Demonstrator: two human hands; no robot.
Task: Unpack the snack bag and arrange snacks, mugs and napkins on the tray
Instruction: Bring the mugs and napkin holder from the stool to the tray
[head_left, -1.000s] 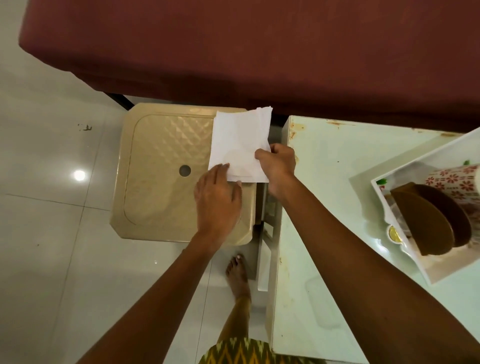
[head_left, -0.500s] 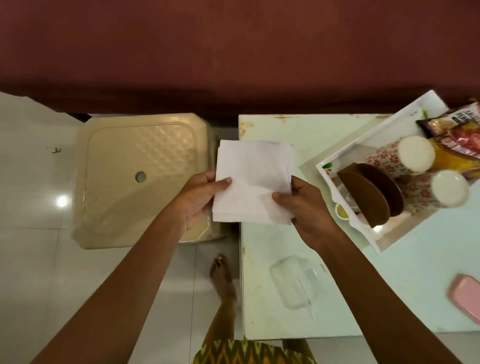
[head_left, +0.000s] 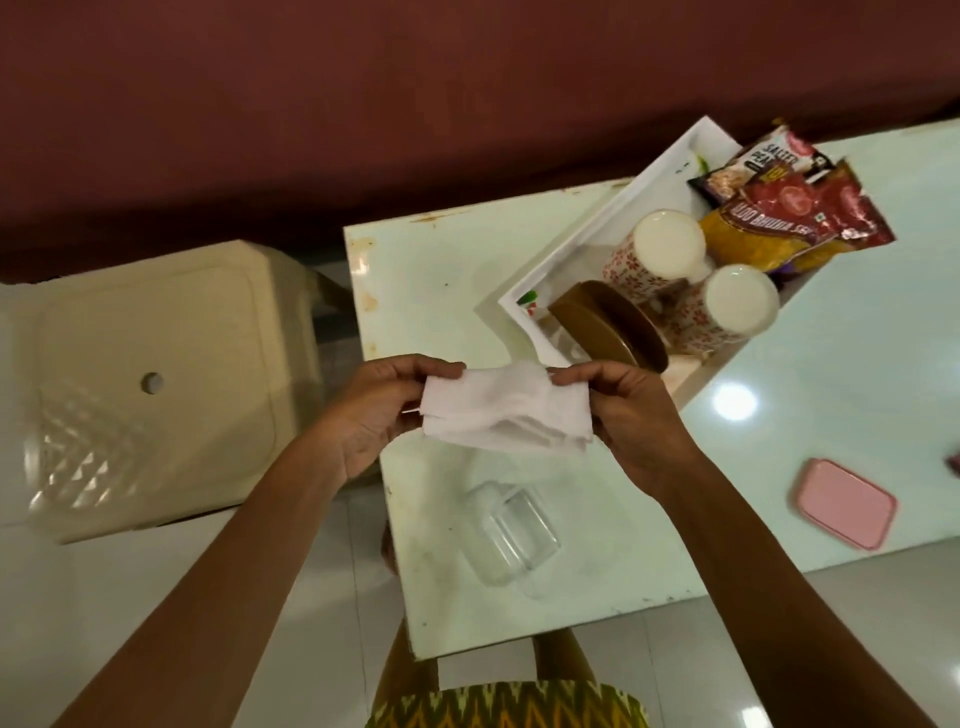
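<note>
I hold a folded white napkin above the table's left part. My left hand pinches its left end and my right hand pinches its right end. Just beyond my right hand stands the white tray. On the tray are two floral mugs with white insides, brown bowls tilted on edge, and snack packets at its far end.
The pale green table holds a clear plastic container near its front and a pink lid at right. A beige plastic stool stands to the left. A maroon cloth hangs behind.
I have lifted the napkin from the stool, brought it right over the table, and folded it into a narrower strip between both hands. My view has swung right.
</note>
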